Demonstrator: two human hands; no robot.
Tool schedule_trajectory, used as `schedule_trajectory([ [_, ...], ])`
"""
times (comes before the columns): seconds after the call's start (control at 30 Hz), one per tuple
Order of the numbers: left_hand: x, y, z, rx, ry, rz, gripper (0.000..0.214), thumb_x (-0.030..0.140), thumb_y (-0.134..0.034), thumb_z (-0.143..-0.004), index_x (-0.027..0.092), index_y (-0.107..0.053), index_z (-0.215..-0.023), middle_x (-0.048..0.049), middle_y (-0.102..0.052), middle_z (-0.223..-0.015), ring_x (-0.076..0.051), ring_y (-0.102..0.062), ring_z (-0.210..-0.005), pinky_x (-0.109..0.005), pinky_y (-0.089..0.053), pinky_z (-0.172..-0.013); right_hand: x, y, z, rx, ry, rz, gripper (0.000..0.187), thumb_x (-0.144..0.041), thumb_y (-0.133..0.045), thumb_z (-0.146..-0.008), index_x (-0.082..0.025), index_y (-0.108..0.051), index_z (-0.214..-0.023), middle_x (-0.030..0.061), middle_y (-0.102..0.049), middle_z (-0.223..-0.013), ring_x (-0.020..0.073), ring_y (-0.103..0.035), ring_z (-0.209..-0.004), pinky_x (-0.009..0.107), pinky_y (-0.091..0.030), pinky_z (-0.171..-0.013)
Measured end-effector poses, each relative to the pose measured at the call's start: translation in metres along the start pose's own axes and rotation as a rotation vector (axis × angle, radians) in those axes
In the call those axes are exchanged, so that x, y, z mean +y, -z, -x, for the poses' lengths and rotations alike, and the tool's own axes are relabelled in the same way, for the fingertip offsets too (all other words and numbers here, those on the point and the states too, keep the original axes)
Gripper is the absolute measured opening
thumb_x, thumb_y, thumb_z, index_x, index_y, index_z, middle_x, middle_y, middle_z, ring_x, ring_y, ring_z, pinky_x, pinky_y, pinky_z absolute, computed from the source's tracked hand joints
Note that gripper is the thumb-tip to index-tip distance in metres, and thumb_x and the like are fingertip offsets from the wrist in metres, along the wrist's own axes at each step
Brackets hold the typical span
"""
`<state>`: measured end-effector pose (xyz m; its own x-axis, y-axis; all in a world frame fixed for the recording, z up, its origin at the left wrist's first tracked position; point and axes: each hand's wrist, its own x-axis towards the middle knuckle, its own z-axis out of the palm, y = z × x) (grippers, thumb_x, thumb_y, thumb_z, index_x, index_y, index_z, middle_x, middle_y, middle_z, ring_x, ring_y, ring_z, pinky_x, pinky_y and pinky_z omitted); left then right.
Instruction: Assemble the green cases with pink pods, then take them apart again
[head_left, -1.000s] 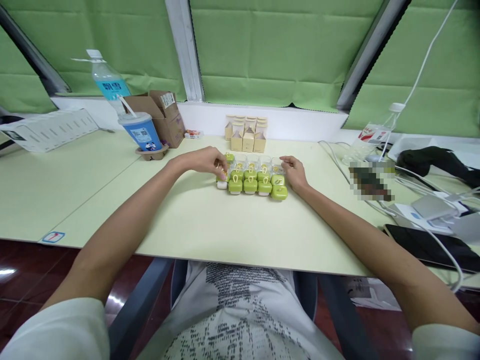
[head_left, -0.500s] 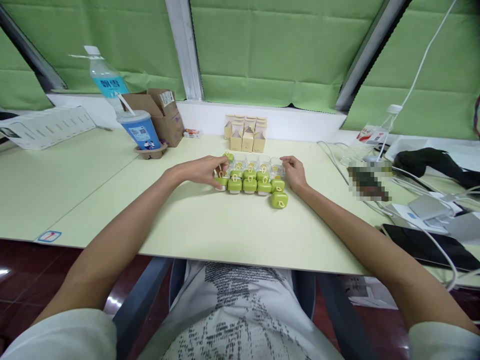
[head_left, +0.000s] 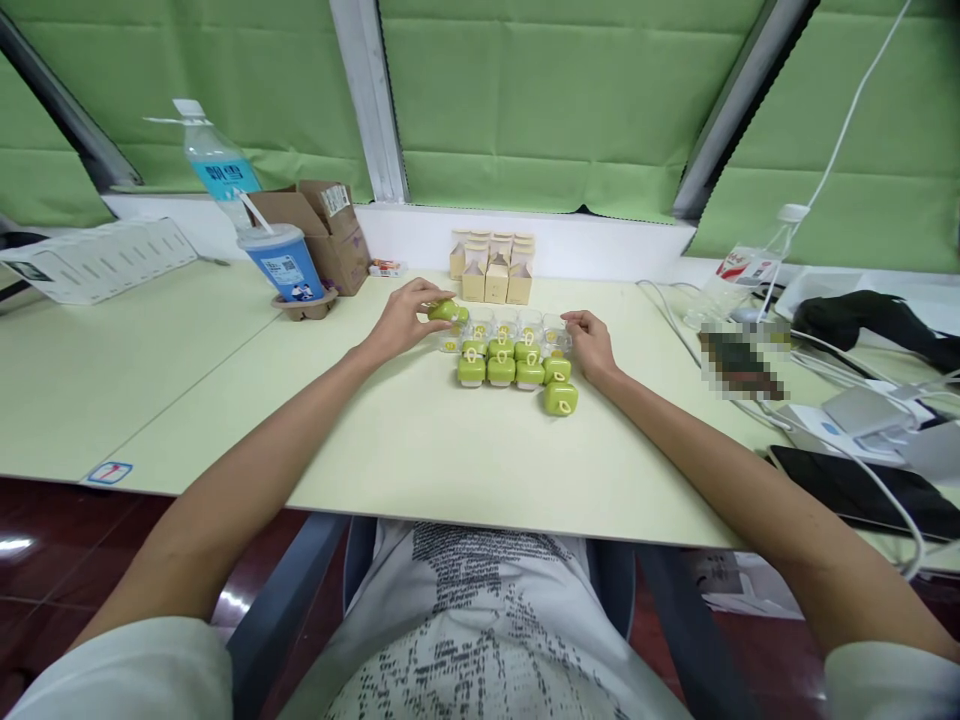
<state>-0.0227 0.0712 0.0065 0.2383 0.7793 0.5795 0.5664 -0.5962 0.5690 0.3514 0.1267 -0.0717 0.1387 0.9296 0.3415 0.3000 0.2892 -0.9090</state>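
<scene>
Several small green cases (head_left: 501, 367) with yellow loops stand in rows on the pale green table (head_left: 450, 450), with clear cups behind them. My left hand (head_left: 405, 315) holds one green case (head_left: 445, 310) lifted just above the left end of the rows, fingers closed round it. My right hand (head_left: 591, 343) rests at the right end of the rows, fingers curled and touching a clear cup (head_left: 555, 335). One green case (head_left: 560, 397) lies apart in front of the right end.
Small tan cartons (head_left: 491, 268) stand behind the rows. A blue paper cup (head_left: 285, 265), a water bottle (head_left: 217, 165) and a brown box (head_left: 326, 230) sit back left. Cables, a phone (head_left: 862, 490) and another bottle (head_left: 750, 265) crowd the right side.
My left hand has picked a green case from the left end of the front row and raised it towards the back. One case at the right end slid forward, apart from the row.
</scene>
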Motion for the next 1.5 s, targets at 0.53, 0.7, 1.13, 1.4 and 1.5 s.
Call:
schedule_trajectory([
  [0.53, -0.004, -0.022, 0.007, -0.029, -0.023, 0.017, 0.087, 0.100, -0.080, -0.071, 0.024, -0.087, -0.112, -0.0151, -0.082, -0.123, -0.031, -0.074, -0.114, -0.045, -0.064, -0.102, 0.000, 0.001, 0.000, -0.006, 0.001, -0.005, 0.030, -0.036, -0.061, -0.081, -0.027, -0.074, -0.106, 0.0039, -0.073, -0.100, 0.0259, -0.066, -0.098, 0.044, -0.057, -0.095],
  [0.7, -0.006, -0.023, 0.008, -0.043, -0.007, 0.037, 0.088, 0.099, -0.084, -0.068, 0.023, -0.088, -0.112, -0.0144, -0.081, -0.118, -0.030, -0.074, -0.108, -0.044, -0.065, -0.099, 0.001, 0.001, -0.001, -0.009, 0.006, -0.004, 0.030, -0.035, -0.061, -0.080, -0.027, -0.074, -0.106, 0.0030, -0.072, -0.099, 0.0257, -0.067, -0.098, 0.045, -0.057, -0.097],
  [1.13, -0.010, -0.018, 0.006, -0.041, -0.029, -0.017, 0.072, 0.088, -0.088, -0.075, 0.025, -0.090, -0.110, -0.0131, -0.080, -0.121, -0.027, -0.072, -0.105, -0.040, -0.064, -0.096, 0.000, 0.000, 0.000, -0.006, -0.003, -0.003, 0.031, -0.032, -0.059, -0.080, -0.026, -0.074, -0.106, 0.0036, -0.073, -0.102, 0.0260, -0.068, -0.098, 0.046, -0.057, -0.098],
  [1.4, -0.016, -0.019, 0.005, -0.098, -0.058, -0.079, 0.072, 0.089, -0.084, -0.079, 0.023, -0.089, -0.109, -0.0144, -0.083, -0.119, -0.030, -0.074, -0.104, -0.041, -0.063, -0.092, 0.001, 0.000, -0.002, -0.013, -0.001, -0.007, 0.029, -0.032, -0.059, -0.081, -0.026, -0.074, -0.106, 0.0030, -0.072, -0.101, 0.0248, -0.068, -0.096, 0.045, -0.056, -0.098],
  [1.5, -0.017, -0.019, 0.005, -0.086, -0.055, -0.101, 0.072, 0.088, -0.085, -0.079, 0.024, -0.089, -0.109, -0.0139, -0.083, -0.117, -0.030, -0.073, -0.107, -0.040, -0.064, -0.089, 0.001, 0.001, -0.001, -0.013, -0.004, -0.005, 0.029, -0.032, -0.060, -0.081, -0.026, -0.073, -0.106, 0.0025, -0.071, -0.099, 0.0247, -0.067, -0.095, 0.045, -0.055, -0.097],
])
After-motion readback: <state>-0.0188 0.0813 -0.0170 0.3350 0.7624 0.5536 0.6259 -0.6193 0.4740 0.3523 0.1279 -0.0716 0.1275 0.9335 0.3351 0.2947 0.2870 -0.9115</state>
